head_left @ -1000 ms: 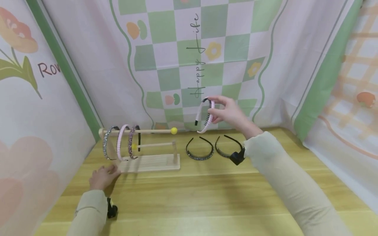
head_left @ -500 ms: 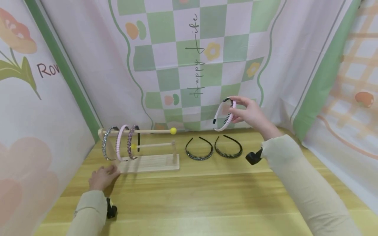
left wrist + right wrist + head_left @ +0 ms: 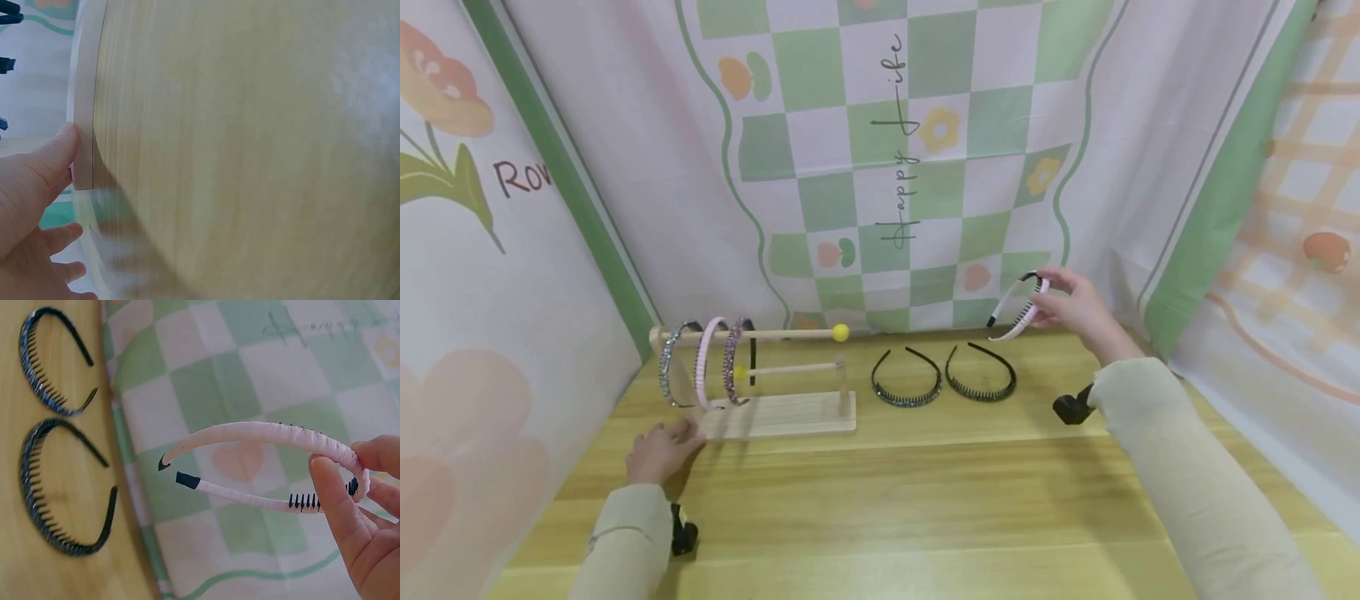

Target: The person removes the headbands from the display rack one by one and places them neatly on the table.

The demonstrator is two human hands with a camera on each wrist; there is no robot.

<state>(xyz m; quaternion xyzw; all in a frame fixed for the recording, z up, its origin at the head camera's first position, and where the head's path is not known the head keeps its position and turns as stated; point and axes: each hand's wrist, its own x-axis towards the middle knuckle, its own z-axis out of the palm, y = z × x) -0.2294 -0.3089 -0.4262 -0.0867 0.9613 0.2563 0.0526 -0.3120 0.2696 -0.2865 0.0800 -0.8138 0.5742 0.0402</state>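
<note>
- Fingers of the right hand (image 3: 1078, 312), in the head view, are clamped on a pale pink headband (image 3: 1028, 322), held up off the surface (image 3: 880, 508), well apart from the wooden stand (image 3: 797, 414).
- Left hand (image 3: 658, 450), same view, is at the stand's near left corner, touching its base.
- Three headbands hang around the stand's upper bar (image 3: 797, 335): a silver glitter headband (image 3: 666, 367) at the left, a pink headband (image 3: 702, 358) in the middle, a purple glitter headband (image 3: 730, 362) at the right.
- Yellow balls tip this bar and the lower bar (image 3: 793, 369).
- Two dark headbands (image 3: 907, 402) with teeth lie side by side on the surface, between the stand and the right hand.
- Left wrist view: thumb and a partly hidden finger pinch the end of the base; the other fingers are spread apart, clear of it.
- Right wrist view: thumb and fingers pinch the pale pink headband near its bend, its black-tipped ends pointing away from the hand, with the checked cloth (image 3: 269, 387) behind.
</note>
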